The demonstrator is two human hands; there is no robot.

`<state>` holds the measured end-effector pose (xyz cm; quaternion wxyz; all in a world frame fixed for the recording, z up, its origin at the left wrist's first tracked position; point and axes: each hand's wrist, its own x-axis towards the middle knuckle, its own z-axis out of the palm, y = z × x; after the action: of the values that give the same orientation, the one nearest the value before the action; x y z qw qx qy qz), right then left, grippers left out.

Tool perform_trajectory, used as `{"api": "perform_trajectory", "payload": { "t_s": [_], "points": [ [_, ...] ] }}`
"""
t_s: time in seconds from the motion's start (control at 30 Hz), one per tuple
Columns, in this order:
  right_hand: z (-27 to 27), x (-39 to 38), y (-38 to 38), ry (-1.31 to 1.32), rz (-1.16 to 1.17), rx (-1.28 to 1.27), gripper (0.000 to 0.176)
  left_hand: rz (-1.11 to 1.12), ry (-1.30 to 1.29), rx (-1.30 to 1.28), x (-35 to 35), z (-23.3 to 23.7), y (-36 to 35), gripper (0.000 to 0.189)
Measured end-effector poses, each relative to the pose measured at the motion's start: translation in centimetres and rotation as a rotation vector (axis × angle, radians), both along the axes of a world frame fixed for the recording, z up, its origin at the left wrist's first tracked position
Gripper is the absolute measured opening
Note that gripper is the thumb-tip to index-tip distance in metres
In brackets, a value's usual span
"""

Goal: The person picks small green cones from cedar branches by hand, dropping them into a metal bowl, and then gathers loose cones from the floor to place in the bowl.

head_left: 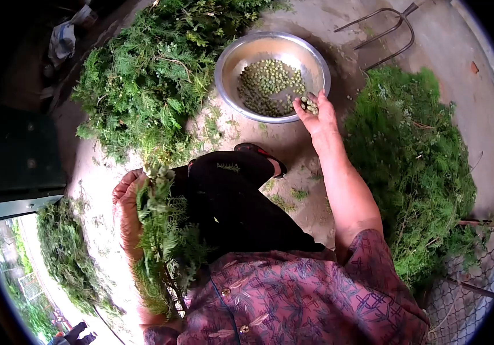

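Note:
My left hand grips a bunch of green conifer sprigs beside my dark-trousered leg. My right hand reaches forward to the near rim of a round metal bowl and cups a few small green seeds in its fingers. The bowl holds a layer of the same green seeds and stands on the concrete ground in front of my foot.
A large heap of green branches lies left of the bowl, and another heap to the right. A metal pitchfork head lies at the top right. Wire mesh fencing runs along the lower right.

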<state>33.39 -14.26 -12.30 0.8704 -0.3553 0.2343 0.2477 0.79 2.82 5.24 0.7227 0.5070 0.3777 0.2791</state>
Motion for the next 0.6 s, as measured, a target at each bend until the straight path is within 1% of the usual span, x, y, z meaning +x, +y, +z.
{"api": "perform_trajectory", "payload": {
  "t_s": [0.03, 0.07, 0.13, 0.17, 0.2, 0.23, 0.27, 0.3, 0.33, 0.37, 0.4, 0.47, 0.5, 0.53, 0.57, 0.6],
  "points": [
    [0.0, 0.3, 0.2, 0.007, -0.011, 0.009, 0.037, -0.003, 0.062, 0.011, 0.2, -1.5, 1.2, 0.009],
    [0.0, 0.5, 0.3, 0.016, -0.023, 0.016, 0.037, -0.003, 0.092, -0.094, 0.2, -1.3, 0.9, 0.007],
    [0.4, 1.1, 0.5, -0.019, -0.028, 0.012, 0.039, 0.010, 0.053, -0.108, 0.4, -2.0, 0.4, 0.007],
    [0.7, 1.6, 0.8, -0.017, -0.030, 0.015, 0.041, 0.033, 0.080, -0.108, 0.3, -2.6, 0.7, 0.006],
    [1.1, 1.7, 1.2, -0.013, -0.030, 0.021, 0.043, -0.063, 0.042, -0.132, 0.6, -2.1, 0.5, 0.006],
    [2.1, 1.4, 1.5, -0.044, -0.045, -0.007, 0.046, -0.063, 0.038, -0.127, 0.7, -1.9, 0.3, 0.008],
    [0.8, 2.5, 1.5, -0.051, -0.017, 0.115, 0.051, -0.061, 0.034, -0.120, 0.7, -1.7, 0.2, 0.009],
    [1.8, 2.4, 2.0, -0.030, -0.043, 0.107, 0.054, 0.025, 0.089, -0.108, 0.5, -2.1, 0.2, 0.011],
    [2.9, 2.4, 2.3, -0.012, -0.070, 0.098, 0.056, -0.035, 0.069, -0.127, 0.3, -1.9, 0.3, 0.012],
    [1.9, 3.1, 2.1, -0.079, -0.023, 0.138, 0.062, -0.015, 0.092, -0.110, 0.4, -1.4, -0.1, 0.012],
    [2.0, 3.5, 2.3, -0.046, -0.058, 0.128, 0.064, 0.004, 0.114, -0.094, 0.7, -0.9, -0.5, 0.011],
    [2.0, 3.9, 2.2, -0.140, -0.013, 0.150, 0.064, -0.118, 0.084, -0.069, 0.1, -1.5, 0.1, 0.010],
    [2.8, 3.8, 2.3, -0.123, -0.015, 0.119, 0.058, -0.122, 0.029, -0.088, 0.0, -1.9, 0.1, 0.009],
    [3.5, 3.7, 2.3, -0.106, -0.017, 0.087, 0.053, -0.111, 0.045, -0.117, 0.1, -2.2, 0.4, 0.007],
    [3.2, 3.8, 2.1, -0.192, 0.019, 0.089, 0.054, -0.099, 0.062, -0.108, 0.3, -1.8, 0.1, 0.006],
    [2.7, 4.2, 1.9, -0.202, 0.014, 0.070, 0.053, -0.083, 0.078, -0.096, 0.8, -1.2, -0.5, 0.006]
  ]
}}
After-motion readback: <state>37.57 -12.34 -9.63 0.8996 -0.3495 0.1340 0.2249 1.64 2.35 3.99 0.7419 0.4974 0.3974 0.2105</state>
